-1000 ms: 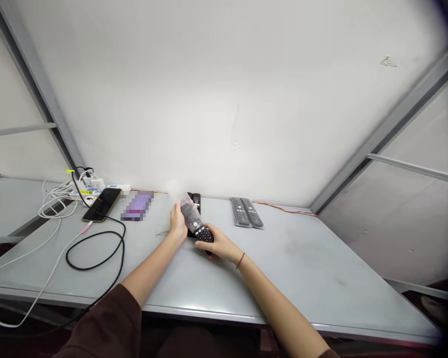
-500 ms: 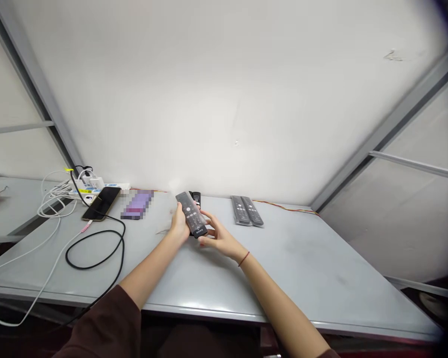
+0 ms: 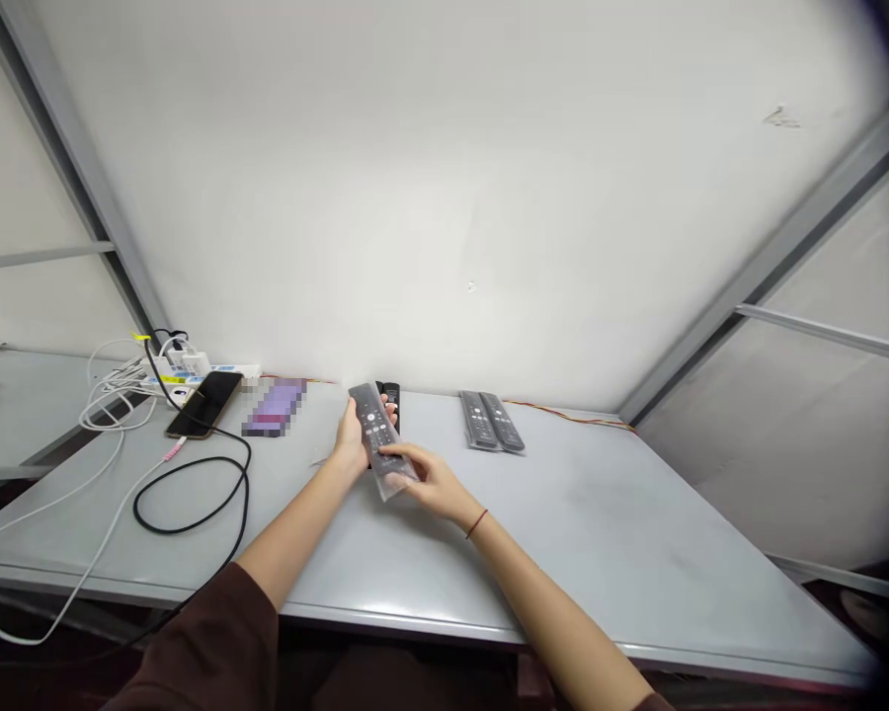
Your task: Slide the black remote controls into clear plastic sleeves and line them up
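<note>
- Long black plastic remote control (image 3: 372, 420): smooth, matt-looking beneath its thin, translucent, crinkled plastic bag (image 3: 389, 486).
- Two long dark plastic remote controls (image 3: 479, 422) side by side: dulled by cloudy film with faint shine.
- Flat pale-grey tabletop (image 3: 593, 533): smooth, softly glossy.
- Flat black rectangular phone (image 3: 207, 403): glossy, glass-like screen.
- Dark brown cloth sleeve (image 3: 211, 632): matt.
- Slanted grey metal frame bar (image 3: 756, 265): satin, painted-looking.

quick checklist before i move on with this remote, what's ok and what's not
1. Left hand holds the remote: ok.
2. Plastic sleeve covers the remote's button face: ok.
3. Right hand on the sleeve's lower part: ok.
4. Sleeve end sealed: cannot tell, too small to see.
5. Two sleeved remotes lying side by side, to the right: ok.
6. Black cable apart from both hands: ok.
</note>
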Demonstrator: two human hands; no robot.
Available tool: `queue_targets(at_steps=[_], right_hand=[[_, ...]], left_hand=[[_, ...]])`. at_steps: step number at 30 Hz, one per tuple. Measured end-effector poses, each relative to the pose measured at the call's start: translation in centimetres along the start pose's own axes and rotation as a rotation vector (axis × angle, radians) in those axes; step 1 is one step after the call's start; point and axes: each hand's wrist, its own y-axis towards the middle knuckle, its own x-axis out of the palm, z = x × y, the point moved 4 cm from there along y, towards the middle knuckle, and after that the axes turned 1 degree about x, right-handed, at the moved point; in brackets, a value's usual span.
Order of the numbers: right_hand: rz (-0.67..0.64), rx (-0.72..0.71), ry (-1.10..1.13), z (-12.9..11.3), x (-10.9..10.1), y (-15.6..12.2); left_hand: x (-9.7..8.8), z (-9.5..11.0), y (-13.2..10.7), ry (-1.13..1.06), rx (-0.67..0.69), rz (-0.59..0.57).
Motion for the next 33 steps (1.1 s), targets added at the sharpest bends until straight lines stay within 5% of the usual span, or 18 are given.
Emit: queue_targets(at_steps=[9, 17, 24, 33], right_hand=[[0.131, 0.056, 0.060, 0.7, -0.4, 0.2], [0.153, 0.033, 0.048, 0.4, -1.2, 0.2], [-0.234, 0.085, 0.066, -0.5, -1.4, -0.3], [-0.257, 0.127, 0.024, -0.8, -1.2, -0.5]], left_hand=[[0.5, -1.9, -0.7, 0.080, -0.061, -0.047], [0.3, 0.2, 0.0, 0.073, -0.013, -0.049], [-0.1, 1.5, 0.3, 0.043, -0.027, -0.120], [1.1, 0.0, -1.0, 0.130, 0.029, -0.306]])
